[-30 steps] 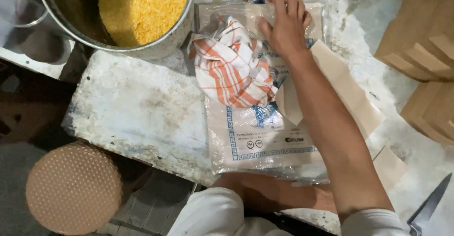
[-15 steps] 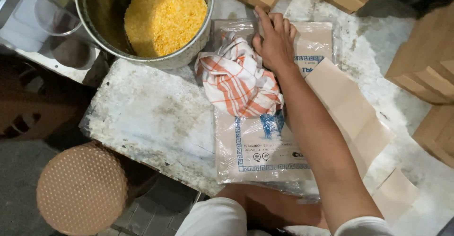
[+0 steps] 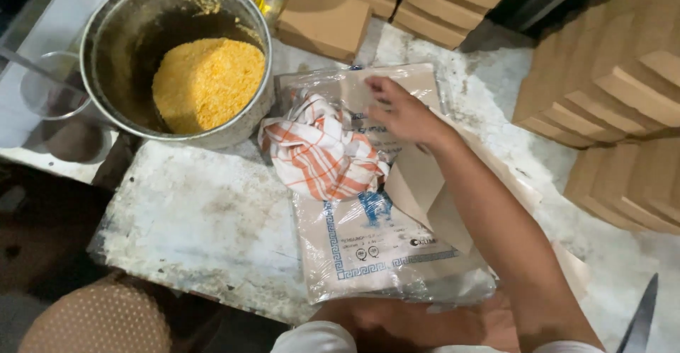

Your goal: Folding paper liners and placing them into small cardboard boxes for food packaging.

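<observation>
The right hand (image 3: 405,116) lies with loose, open grip on the plastic pack of brown paper bags (image 3: 386,254) on the bench (image 3: 205,225); beside it an orange-striped cloth (image 3: 322,155) touches 1 steel pot (image 3: 113,63) of yellow crumbs (image 3: 207,84); the left hand is out of view.

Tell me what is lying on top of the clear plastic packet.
A crumpled orange-and-white checked cloth lies on the plastic packet, with the right hand on its far end. The cloth hides whatever is under it.
</observation>
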